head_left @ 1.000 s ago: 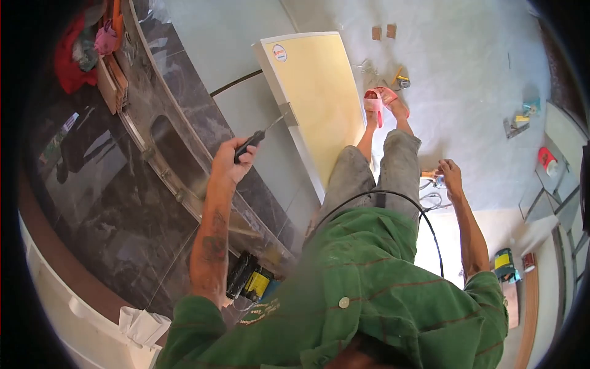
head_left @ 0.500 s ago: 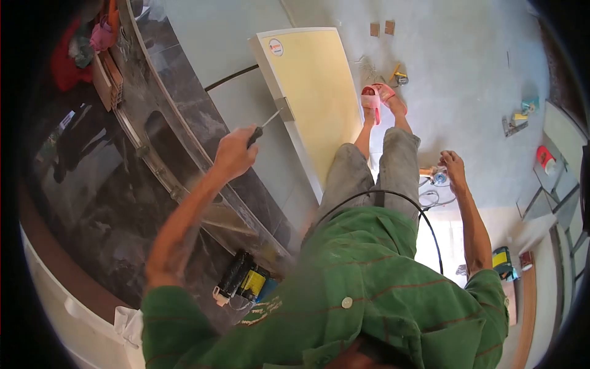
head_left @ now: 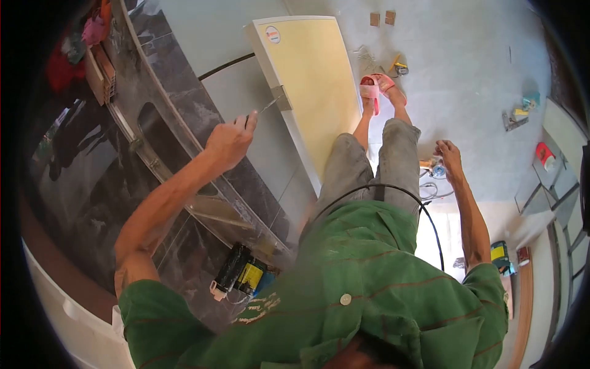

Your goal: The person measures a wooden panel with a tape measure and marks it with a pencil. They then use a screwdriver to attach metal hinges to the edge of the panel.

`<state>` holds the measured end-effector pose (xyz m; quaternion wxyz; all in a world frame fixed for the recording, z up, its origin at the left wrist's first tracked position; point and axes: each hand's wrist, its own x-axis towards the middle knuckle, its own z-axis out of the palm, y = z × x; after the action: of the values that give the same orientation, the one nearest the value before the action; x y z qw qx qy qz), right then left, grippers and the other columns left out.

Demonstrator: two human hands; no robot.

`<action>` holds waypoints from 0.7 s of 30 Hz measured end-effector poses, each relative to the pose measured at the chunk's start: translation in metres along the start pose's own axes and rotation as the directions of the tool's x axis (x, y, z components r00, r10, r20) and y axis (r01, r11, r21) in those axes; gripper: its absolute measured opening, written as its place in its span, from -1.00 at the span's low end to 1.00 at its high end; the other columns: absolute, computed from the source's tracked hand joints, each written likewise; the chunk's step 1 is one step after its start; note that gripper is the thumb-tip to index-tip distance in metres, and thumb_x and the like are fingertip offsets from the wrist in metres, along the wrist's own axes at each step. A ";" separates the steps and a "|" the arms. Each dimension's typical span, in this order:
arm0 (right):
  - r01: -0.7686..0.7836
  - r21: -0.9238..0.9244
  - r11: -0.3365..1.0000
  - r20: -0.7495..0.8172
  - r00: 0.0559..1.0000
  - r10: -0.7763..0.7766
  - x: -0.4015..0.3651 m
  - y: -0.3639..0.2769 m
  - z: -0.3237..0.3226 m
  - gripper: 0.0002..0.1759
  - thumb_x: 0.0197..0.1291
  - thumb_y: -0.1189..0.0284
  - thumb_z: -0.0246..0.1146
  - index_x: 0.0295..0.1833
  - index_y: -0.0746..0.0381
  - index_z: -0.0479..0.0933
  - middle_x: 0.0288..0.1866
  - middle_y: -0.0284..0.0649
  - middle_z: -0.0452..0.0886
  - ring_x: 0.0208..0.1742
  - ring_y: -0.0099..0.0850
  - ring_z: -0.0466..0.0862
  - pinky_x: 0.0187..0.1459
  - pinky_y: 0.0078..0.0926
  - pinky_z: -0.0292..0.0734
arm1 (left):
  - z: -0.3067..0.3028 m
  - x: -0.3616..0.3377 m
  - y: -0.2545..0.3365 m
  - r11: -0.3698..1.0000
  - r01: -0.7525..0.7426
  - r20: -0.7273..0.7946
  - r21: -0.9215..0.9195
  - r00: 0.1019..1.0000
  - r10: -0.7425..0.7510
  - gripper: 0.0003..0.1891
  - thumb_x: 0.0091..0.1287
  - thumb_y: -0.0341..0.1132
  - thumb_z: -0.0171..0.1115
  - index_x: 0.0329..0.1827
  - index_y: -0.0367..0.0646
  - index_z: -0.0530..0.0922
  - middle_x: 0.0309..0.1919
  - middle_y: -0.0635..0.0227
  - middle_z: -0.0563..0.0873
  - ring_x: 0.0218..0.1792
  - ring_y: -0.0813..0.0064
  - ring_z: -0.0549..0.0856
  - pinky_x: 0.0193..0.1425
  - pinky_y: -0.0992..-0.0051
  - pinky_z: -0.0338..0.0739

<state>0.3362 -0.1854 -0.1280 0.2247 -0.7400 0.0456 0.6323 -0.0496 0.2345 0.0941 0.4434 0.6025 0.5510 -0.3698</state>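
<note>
My left hand is closed round the dark handle of a screwdriver. The thin shaft points at a metal plate on the edge of a pale yellow panel; whether its tip touches the plate I cannot tell. That panel leans beside my left leg and has a round sticker near its top corner. My right hand hangs in the air above the right side, near a power tool on the floor. Its fingers are bent together, and anything between them is too small to make out.
Dark stone steps with a long curved edge run along the left. A black and yellow item lies there. On the floor beyond my feet are a yellow-handled tool and two small brown blocks. A red container is at the right.
My left hand has shifted slightly left and up with the screwdriver, and its elbow has swung outward. My right hand has risen a little. The panel appears slightly higher in view.
</note>
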 end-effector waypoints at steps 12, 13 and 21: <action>0.067 0.154 0.986 -0.038 0.997 -0.062 -0.002 -0.008 -0.001 -0.62 0.35 0.13 0.17 0.03 0.21 0.55 -0.22 -0.36 0.59 -0.21 -0.54 0.62 -0.30 -0.53 0.36 | 0.001 0.006 -0.008 0.420 0.288 0.174 -0.860 0.941 -0.290 -0.68 0.32 -0.52 0.04 0.14 -0.40 0.42 -0.21 0.11 0.61 -0.46 0.44 0.64 -0.62 0.57 0.45; 0.056 0.168 0.984 -0.032 0.998 -0.051 0.000 0.000 0.001 -0.63 0.35 0.14 0.17 0.03 0.21 0.55 -0.22 -0.35 0.58 -0.22 -0.54 0.61 -0.32 -0.55 0.36 | -0.002 0.010 -0.007 0.466 0.310 0.193 -0.828 0.940 -0.283 -0.69 0.32 -0.52 0.04 0.12 -0.39 0.42 -0.22 0.10 0.61 -0.46 0.44 0.64 -0.62 0.58 0.44; 0.054 0.200 0.978 -0.011 0.999 -0.053 0.011 -0.010 0.020 -0.65 0.35 0.17 0.16 0.01 0.22 0.56 -0.25 -0.33 0.59 -0.26 -0.55 0.62 -0.38 -0.55 0.39 | 0.004 0.000 0.009 0.997 0.051 -0.108 -0.060 0.993 -0.057 -0.76 0.35 -0.43 0.07 0.01 -0.37 0.45 -0.33 0.10 0.60 -0.51 0.44 0.62 -0.67 0.58 0.40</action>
<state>0.3235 -0.1665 -0.1379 0.3150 -0.7165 0.0899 0.6159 -0.0409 0.2302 0.0941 0.4193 0.5939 0.6009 -0.3323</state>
